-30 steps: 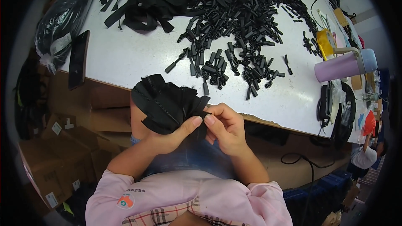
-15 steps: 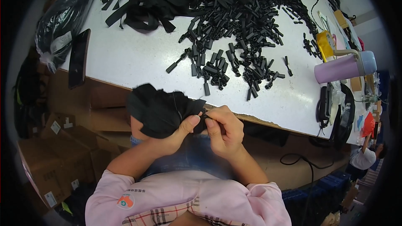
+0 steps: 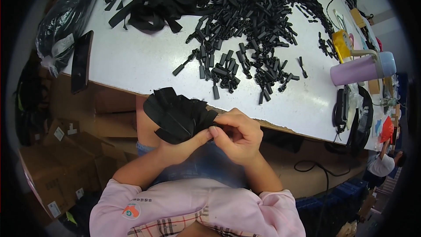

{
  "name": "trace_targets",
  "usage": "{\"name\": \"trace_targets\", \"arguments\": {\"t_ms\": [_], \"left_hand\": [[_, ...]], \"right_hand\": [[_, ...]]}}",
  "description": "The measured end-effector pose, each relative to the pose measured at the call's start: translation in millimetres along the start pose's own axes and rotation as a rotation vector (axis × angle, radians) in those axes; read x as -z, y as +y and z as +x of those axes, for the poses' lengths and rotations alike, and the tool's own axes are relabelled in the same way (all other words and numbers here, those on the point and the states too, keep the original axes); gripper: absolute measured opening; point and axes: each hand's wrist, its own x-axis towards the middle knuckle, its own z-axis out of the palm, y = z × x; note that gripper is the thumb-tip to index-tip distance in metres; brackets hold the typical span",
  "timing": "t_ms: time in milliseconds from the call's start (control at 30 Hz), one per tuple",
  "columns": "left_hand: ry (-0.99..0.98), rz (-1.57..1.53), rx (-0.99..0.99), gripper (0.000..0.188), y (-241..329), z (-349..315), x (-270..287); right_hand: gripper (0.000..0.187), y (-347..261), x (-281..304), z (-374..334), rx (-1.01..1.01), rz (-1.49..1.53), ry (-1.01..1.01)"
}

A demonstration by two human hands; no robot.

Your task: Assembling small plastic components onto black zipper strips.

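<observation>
From the head camera, the left hand (image 3: 184,142) holds a fanned bundle of black straps (image 3: 177,116) just below the bench (image 3: 131,61) edge, its grip closed around their gathered ends so the loose ends spread up and away to the left. The right hand (image 3: 239,136) meets it at that same pinch point, fingertips closed on a strap end or something small there; what exactly is hidden. One bundle, two hands.

Beyond the grip, on the bench, lies a spread of small black plastic pieces (image 3: 245,57), too many to count, with a heap of black webbing (image 3: 149,0) farther off. Right of the grip stands one lilac bottle (image 3: 357,70); left, one dark phone (image 3: 81,61).
</observation>
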Motion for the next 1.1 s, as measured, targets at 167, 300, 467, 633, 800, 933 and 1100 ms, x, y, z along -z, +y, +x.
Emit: {"name": "trace_targets", "arguments": {"t_ms": [167,300,467,633,800,933,1100], "left_hand": [[0.133,0.022,-0.144,0.021,7,-2,-2],[0.222,0.073,-0.185,0.019,6,1,-5],[0.239,0.02,-0.188,0.017,-1,4,-3],[0.228,0.188,-0.254,0.018,-6,3,1],[0.091,0.234,-0.159,0.015,-8,0,4],[0.041,0.285,-0.145,0.016,-2,0,7],[0.094,0.214,-0.14,0.018,6,-4,6]], "right_hand": [[0.016,-3,2,-1,-0.078,-0.04,0.022],[0.018,-4,2,0,0.065,-0.324,-0.014],[0.018,-2,-5,2,0.26,-0.495,0.038],[0.017,-3,-4,4,0.334,-0.538,0.058],[0.016,-7,1,5,0.154,-0.377,-0.017],[0.014,-10,2,5,0.081,-0.296,-0.042],[0.012,-11,4,4,-0.237,0.1,-0.082]]}}
